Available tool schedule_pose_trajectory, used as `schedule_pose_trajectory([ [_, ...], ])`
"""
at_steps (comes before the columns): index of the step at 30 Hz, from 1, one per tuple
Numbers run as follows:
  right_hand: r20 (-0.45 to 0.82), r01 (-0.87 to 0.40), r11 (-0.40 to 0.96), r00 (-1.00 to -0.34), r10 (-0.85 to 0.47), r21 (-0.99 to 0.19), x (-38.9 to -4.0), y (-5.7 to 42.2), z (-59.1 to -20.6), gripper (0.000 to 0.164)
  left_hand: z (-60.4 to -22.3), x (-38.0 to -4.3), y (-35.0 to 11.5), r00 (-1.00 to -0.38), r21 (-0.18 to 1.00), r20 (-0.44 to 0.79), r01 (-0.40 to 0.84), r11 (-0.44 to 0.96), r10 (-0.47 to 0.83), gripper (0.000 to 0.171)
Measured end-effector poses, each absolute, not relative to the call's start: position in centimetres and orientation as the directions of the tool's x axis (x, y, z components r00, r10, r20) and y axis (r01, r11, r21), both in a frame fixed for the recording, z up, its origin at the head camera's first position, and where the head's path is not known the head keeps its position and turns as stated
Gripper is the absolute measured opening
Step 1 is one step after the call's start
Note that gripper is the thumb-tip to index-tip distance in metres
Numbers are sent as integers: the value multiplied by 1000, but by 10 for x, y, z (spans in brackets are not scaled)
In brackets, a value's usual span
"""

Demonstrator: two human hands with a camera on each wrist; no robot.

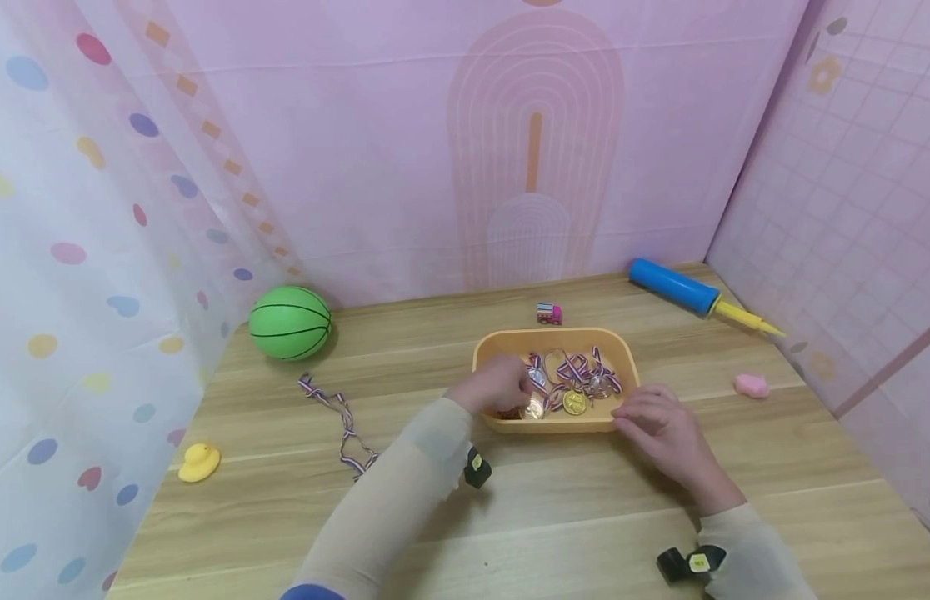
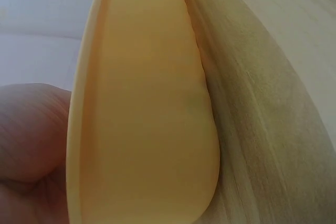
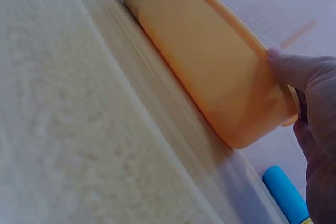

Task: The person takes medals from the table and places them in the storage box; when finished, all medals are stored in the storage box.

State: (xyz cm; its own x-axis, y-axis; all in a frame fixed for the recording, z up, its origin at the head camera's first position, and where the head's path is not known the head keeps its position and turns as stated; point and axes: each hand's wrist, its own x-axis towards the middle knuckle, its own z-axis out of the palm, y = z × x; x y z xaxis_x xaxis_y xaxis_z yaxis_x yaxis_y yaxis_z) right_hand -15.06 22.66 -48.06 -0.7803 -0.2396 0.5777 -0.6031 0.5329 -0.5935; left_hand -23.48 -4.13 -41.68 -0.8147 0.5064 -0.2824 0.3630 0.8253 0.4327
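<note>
An orange plastic basket [image 1: 562,427] stands on the table, with several medals on striped ribbons in it. Reaching over its left end, my left hand [image 1: 498,383] has its fingers bent down among the medals, close to a shiny medal [image 1: 534,407]. Its fingertips are hidden, so I cannot tell whether they pinch anything. A gold medal [image 1: 574,402] lies near the front wall. At the front right corner my right hand [image 1: 663,433] grips the basket's rim; the right wrist view shows the thumb [image 3: 286,66] against the outside and the other fingers around the end.
Left of the basket lie a striped ribbon [image 1: 348,425], a green ball [image 1: 290,323] and a yellow duck [image 1: 199,462]. Behind it is a small toy truck [image 1: 549,313]. A blue hand pump [image 1: 675,286] and a pink toy [image 1: 752,386] are on the right.
</note>
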Motion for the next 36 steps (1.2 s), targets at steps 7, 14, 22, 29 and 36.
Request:
schedule_pose_trajectory([
  [7, 566, -592, 530, -790, -234, -607, -151, 226, -481, 18, -408, -230, -44, -837, 439, -208, 383, 813, 506, 11],
  [14, 560, -587, 535, -794, -234, -608, -151, 226, -480, 20, -387, -219, -75, -855, 493, -67, 419, 762, 514, 7],
  [22, 570, -599, 540, -784, -246, -591, -151, 227, -480, 21, -361, -195, -143, -889, 528, 26, 400, 749, 457, 10],
  [29, 573, -599, 537, -784, -240, -594, -150, 228, -478, 22, -362, -165, -210, -937, 531, 40, 314, 787, 347, 10],
  [36, 575, -601, 529, -783, -238, -599, -150, 226, -478, 22, -388, -126, -253, -967, 517, 10, 224, 826, 256, 6],
])
